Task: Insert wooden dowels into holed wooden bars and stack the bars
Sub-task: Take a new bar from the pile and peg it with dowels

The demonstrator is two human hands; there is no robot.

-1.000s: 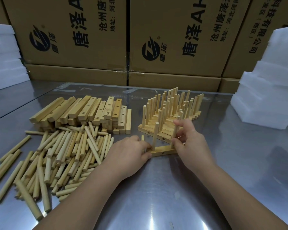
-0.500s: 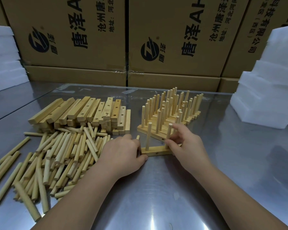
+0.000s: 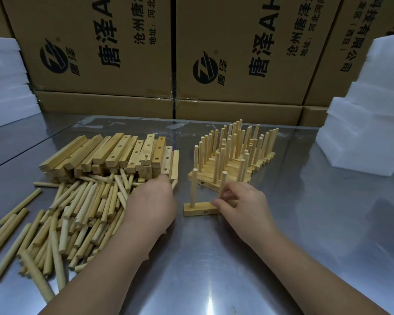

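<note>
Standing up in a short pale wooden bar with holes [image 3: 200, 209] are two round wooden dowels. The bar lies flat on the shiny metal tabletop [image 3: 214, 258], near the front, between the two hands. The right hand [image 3: 246, 208] is at the right end of the bar. Its fingers [image 3: 231, 194] curl round the right dowel [image 3: 223, 183] low down and pinch it. The left dowel [image 3: 193, 187] stands alone, and nothing touches it.

The left hand [image 3: 152, 201] is apart from the bar. It hovers over the big pile of loose wooden dowels [image 3: 77, 212]. Its fingertips [image 3: 165, 179] are near the heap of plain holed bars [image 3: 114, 153] behind the pile. The fingertips are blurry, so I cannot tell if they hold anything.

Just behind the short bar sits the stack of done bars with dowels sticking up [image 3: 232, 155]. At the back stand brown cardboard boxes with black writing [image 3: 100, 53]. On the right sit white foam blocks [image 3: 362, 133], and more white foam [image 3: 5, 87] is on the left.
</note>
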